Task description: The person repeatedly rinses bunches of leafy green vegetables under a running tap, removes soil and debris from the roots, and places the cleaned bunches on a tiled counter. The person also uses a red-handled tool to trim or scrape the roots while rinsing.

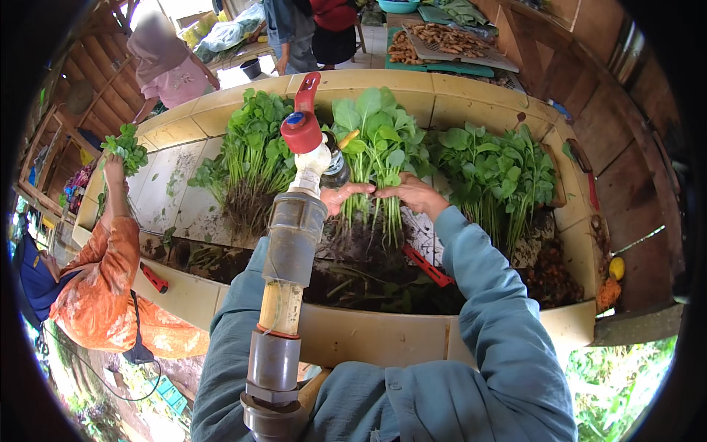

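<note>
Both my hands are around the stems of a bunch of leafy greens (pixel 371 124) above the tiled basin. My left hand (pixel 349 194) grips from the left, partly hidden behind the pipe and tap. From the right, my right hand (pixel 413 193) closes on the same stems, and the two thumbs nearly meet. Roots and cut stem ends hang below my hands. A red-handled tool (pixel 428 266), perhaps a cutter, lies below and right of the bunch. Rooted greens (pixel 251 143) are piled to the left, and another pile of greens (pixel 491 166) lies to the right.
A plastic pipe (pixel 294 237) with a red-handled tap (pixel 301 132) stands before me. The yellow-tiled rim (pixel 375 337) surrounds the basin. Another red tool (pixel 154 278) rests on the left rim. A co-worker in orange (pixel 105 276) holds greens. Trays of roots (pixel 442 41) stand behind.
</note>
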A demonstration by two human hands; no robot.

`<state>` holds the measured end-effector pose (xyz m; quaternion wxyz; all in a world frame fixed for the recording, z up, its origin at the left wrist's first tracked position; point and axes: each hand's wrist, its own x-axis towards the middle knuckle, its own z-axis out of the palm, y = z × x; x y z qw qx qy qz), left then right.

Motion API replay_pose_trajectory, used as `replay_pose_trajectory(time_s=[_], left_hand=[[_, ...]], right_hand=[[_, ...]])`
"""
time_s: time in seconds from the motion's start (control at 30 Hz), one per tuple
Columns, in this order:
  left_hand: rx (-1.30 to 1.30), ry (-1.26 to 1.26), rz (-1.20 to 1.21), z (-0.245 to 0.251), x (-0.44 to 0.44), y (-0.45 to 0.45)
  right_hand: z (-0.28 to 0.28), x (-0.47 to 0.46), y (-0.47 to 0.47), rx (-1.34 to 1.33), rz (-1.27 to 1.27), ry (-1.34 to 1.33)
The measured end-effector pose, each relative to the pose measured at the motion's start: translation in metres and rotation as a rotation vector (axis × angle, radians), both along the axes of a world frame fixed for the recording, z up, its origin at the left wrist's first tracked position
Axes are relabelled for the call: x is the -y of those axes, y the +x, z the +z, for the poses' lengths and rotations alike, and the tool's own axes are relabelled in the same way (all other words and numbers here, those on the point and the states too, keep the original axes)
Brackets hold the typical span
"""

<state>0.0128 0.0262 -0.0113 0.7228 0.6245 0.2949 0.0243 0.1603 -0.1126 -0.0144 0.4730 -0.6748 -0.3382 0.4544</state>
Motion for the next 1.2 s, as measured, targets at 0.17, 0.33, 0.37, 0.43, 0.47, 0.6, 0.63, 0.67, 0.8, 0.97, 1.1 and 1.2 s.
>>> replay_pose_trajectory(time_s=[0.17,0.33,0.37,0.43,0.47,0.6,0.63,0.67,0.8,0.97,1.1,1.2], left_hand=[[-0.01,0.195,0.061,-0.003,-0.038,-0.005],[0.084,0.54,0.08,0.008,-0.088,-0.025],[0.097,0.593,0.091,0.012,-0.097,-0.031],[0.118,0.677,0.129,0.022,-0.116,-0.048],[0.126,0.705,0.152,0.027,-0.125,-0.058],[0.191,0.624,0.399,0.047,-0.154,-0.102],[0.203,0.552,0.513,0.051,-0.16,-0.112],[0.205,0.518,0.617,0.052,-0.165,-0.118],[0.39,0.062,0.65,0.042,-0.169,-0.116],[0.51,-0.228,0.447,0.018,-0.121,-0.07],[0.379,-0.26,0.418,0.02,-0.054,-0.04],[0.496,-0.368,0.243,0.021,-0.009,-0.019]], right_hand=[[0.01,0.014,0.008,-0.486,-0.024,0.154],[0.047,0.036,0.036,-0.516,0.063,0.177],[0.054,0.042,0.044,-0.47,0.094,0.17],[0.063,0.05,0.054,-0.353,0.147,0.206],[0.067,0.054,0.059,-0.347,0.137,0.192],[0.081,0.064,0.076,-0.345,0.063,0.301],[0.081,0.063,0.077,-0.338,0.043,0.378],[0.082,0.06,0.078,-0.389,-0.003,0.451],[0.06,0.026,0.063,-0.274,-0.14,0.373],[0.03,-0.016,0.039,0.864,0.177,-0.209],[0.043,-0.018,0.018,0.691,0.302,-0.376],[0.04,-0.003,-0.026,0.196,0.337,0.13]])
